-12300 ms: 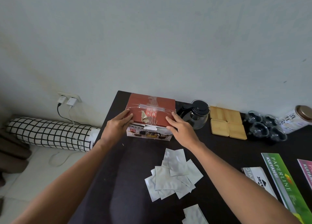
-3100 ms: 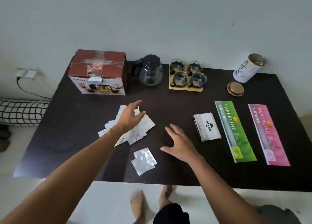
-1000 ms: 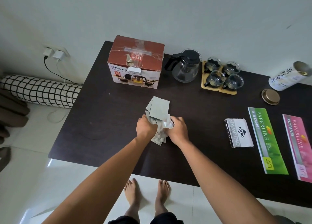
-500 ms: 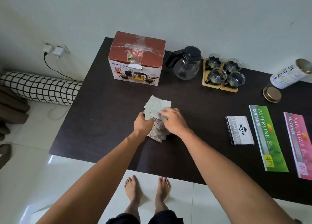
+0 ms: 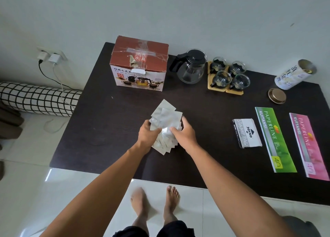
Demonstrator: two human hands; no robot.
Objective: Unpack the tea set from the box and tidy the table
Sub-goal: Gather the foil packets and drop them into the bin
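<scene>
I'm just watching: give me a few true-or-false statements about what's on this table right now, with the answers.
1. Both hands, left hand and right hand, grip the silver packets. True.
2. The glass teapot stands right of the box. True.
3. The four glass cups sit directly on the bare table. False: they rest on wooden coasters.
4. The tin has its lid on. False: the lid lies beside it.

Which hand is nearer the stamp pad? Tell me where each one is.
Right. The right hand grips the packets on the side facing the stamp pad; the left hand holds them from the far side.
</scene>
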